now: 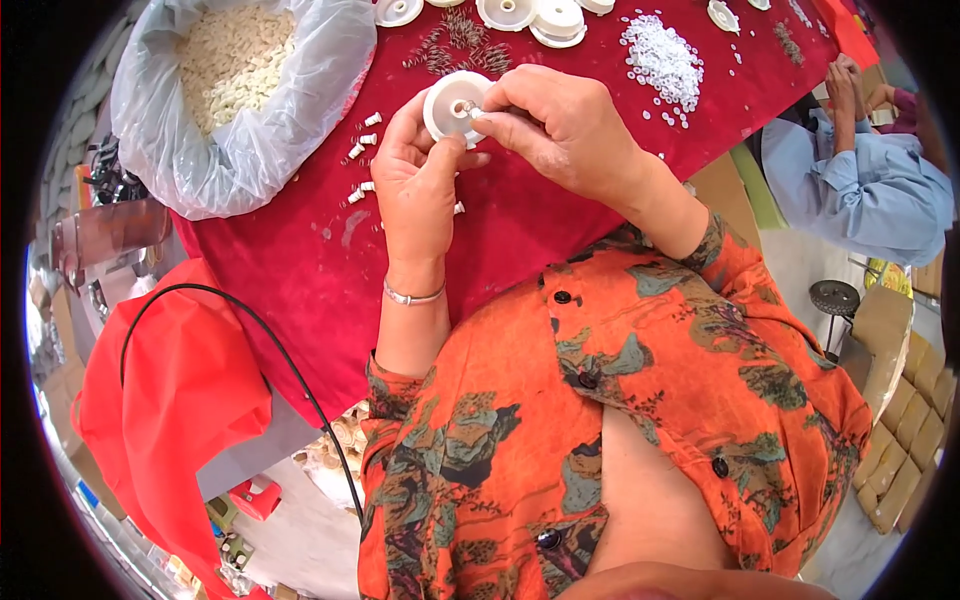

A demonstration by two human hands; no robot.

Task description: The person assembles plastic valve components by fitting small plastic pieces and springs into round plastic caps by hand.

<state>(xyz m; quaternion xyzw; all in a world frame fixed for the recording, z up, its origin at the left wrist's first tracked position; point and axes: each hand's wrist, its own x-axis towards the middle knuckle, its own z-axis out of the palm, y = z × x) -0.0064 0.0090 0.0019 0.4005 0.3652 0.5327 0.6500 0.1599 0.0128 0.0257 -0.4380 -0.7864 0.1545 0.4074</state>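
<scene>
My left hand (422, 185) is closed round the edge of a white round plastic cap (440, 112), holding it tilted above the red cloth. At the raised hub in the cap's middle, my right hand (570, 125) pinches with thumb and forefinger. A tiny shiny bit shows at those fingertips, too small to name. Little white plastic plugs (357, 151), some with thin springs on them, lie scattered left of my left hand. Just beyond the hands, dark coil springs (455, 45) form a loose heap.
More white caps (505, 12) sit along the far edge. A heap of small white rings (665, 65) lies right of my hands. On the left stands a plastic-lined bag (150, 120) of pale small parts. Another person (855, 170) sits at the right. A black cable (290, 350) loops beside me.
</scene>
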